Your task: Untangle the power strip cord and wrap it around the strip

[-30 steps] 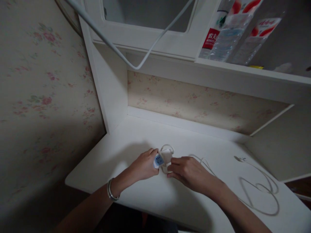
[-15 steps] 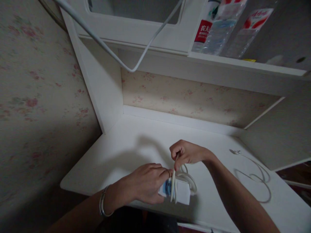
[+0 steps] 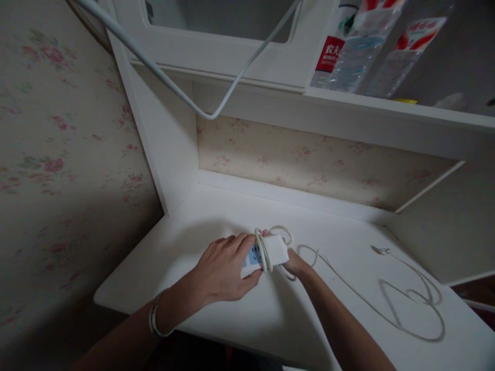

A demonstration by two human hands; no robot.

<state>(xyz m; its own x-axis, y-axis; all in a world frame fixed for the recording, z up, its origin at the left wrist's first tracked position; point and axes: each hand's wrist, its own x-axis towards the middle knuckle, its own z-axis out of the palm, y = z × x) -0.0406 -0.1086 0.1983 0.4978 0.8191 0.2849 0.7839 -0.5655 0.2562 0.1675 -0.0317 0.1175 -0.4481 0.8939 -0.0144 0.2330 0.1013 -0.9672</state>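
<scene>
A white power strip (image 3: 277, 249) with blue socket faces is held above the desk, several turns of its pale cord (image 3: 264, 252) wound around it. My left hand (image 3: 226, 270) grips the strip's left part, thumb on the near side and fingers over the far side. Behind and under the strip's right end is my right hand (image 3: 294, 263), closed on the cord, its fingers mostly hidden. One fingertip shows past the far edge. Loose cord loops hang around this hand and trail right across the desk to a plug (image 3: 381, 251).
The white desk (image 3: 185, 211) has a side panel (image 3: 170, 139) at left and a low back ledge. Overhead, a shelf holds plastic bottles (image 3: 358, 51). A thick white bent cable or arm (image 3: 211, 116) hangs in front of the cabinet.
The strip has been raised and moved away from the desk's front edge. My right hand has gone from above the strip, pinching cord, to behind and beneath it. More trailing cord now shows.
</scene>
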